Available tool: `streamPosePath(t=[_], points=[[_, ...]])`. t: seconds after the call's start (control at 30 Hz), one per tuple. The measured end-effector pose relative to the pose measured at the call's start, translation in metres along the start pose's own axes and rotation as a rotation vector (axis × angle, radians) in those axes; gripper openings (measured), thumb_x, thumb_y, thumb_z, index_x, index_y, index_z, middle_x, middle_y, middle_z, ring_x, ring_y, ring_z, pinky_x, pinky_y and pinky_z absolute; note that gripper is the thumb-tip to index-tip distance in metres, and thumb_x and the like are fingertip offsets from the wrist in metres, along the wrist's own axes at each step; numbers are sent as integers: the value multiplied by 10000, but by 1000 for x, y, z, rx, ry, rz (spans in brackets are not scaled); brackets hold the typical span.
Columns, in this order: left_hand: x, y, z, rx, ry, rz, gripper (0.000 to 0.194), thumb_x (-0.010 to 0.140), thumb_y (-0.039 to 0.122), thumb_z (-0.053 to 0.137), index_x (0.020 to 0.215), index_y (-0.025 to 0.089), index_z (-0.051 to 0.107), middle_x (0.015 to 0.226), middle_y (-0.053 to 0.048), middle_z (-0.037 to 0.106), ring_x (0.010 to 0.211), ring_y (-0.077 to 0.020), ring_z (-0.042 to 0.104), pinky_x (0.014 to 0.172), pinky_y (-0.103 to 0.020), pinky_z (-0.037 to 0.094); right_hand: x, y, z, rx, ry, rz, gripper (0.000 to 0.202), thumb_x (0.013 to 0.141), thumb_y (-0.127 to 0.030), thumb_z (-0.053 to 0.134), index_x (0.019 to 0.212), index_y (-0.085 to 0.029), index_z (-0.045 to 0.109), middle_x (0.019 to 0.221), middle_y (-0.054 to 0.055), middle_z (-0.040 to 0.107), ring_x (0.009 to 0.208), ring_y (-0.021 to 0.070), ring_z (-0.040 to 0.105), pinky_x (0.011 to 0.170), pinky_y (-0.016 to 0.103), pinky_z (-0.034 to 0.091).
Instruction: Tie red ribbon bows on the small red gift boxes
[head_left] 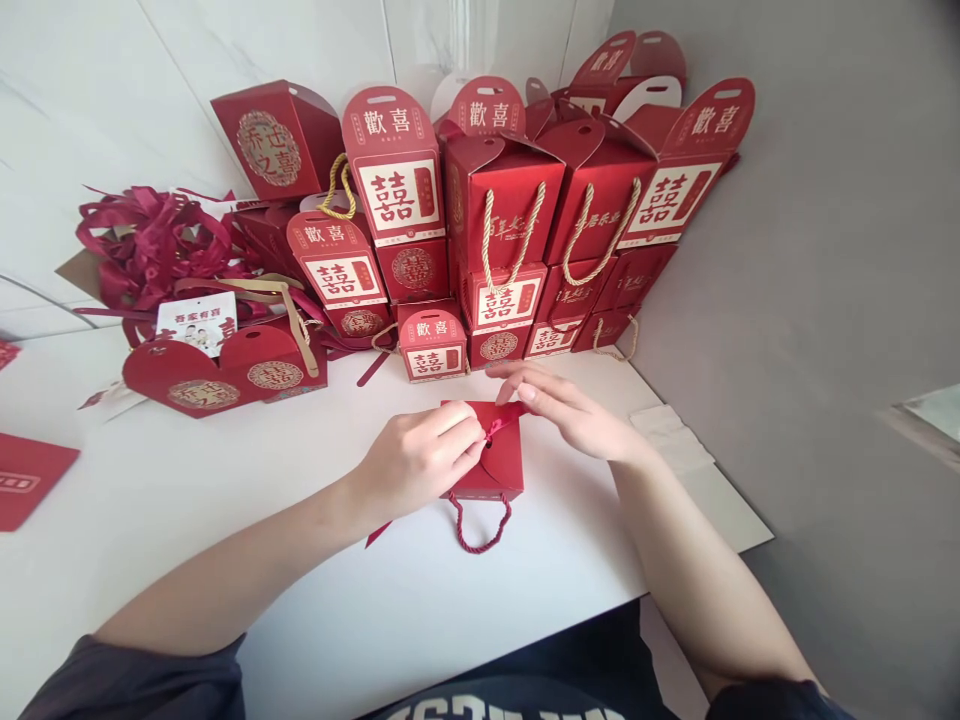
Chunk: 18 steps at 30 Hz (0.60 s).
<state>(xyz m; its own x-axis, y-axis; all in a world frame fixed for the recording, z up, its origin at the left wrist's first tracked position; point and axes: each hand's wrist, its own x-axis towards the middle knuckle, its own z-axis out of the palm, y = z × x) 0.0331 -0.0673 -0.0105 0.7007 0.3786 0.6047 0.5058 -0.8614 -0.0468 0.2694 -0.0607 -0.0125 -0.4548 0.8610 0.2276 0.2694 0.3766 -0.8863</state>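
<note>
A small red gift box (504, 468) lies on the white table in front of me, its curved top flaps folded shut and a twisted dark red cord handle (484, 548) hanging toward me. On its lid a red ribbon (495, 428) is gathered at a small knot or loop. My left hand (424, 455) pinches the ribbon beside the knot, hiding the box's left part. My right hand (566, 410) hovers over the box's far right corner, fingers loosely stretched and apart, close to the ribbon's other end. A loose ribbon tail (378, 535) shows below my left wrist.
Stacked red gift boxes (504, 215), several with gold rope handles, line the back wall. At left sit a tangle of red ribbons (161, 245) and an open red box (202, 385). A red card (34, 480) lies far left; white tissue (671, 435) lies right, beside a grey wall.
</note>
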Motion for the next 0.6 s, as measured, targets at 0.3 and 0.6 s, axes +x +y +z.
streamPosePath(t=[0.3,0.6], points=[[-1,0,-3,58,8,170,157,850,44,557,765,174,573,763,16,629,653,-95,624,557,-229,487,8,3,14,286,-147,147,494,968,-563,428,722,-192,641,1394,55,564,1277,246,512,1054,400,405],[1,3,-7,-63,-56,68,108,884,85,548,851,175,598,841,-4,644,713,-105,630,645,-225,517,6,5,12,370,-183,158,272,871,-417,676,738,-182,640,1385,82,570,1286,266,523,1072,456,391]])
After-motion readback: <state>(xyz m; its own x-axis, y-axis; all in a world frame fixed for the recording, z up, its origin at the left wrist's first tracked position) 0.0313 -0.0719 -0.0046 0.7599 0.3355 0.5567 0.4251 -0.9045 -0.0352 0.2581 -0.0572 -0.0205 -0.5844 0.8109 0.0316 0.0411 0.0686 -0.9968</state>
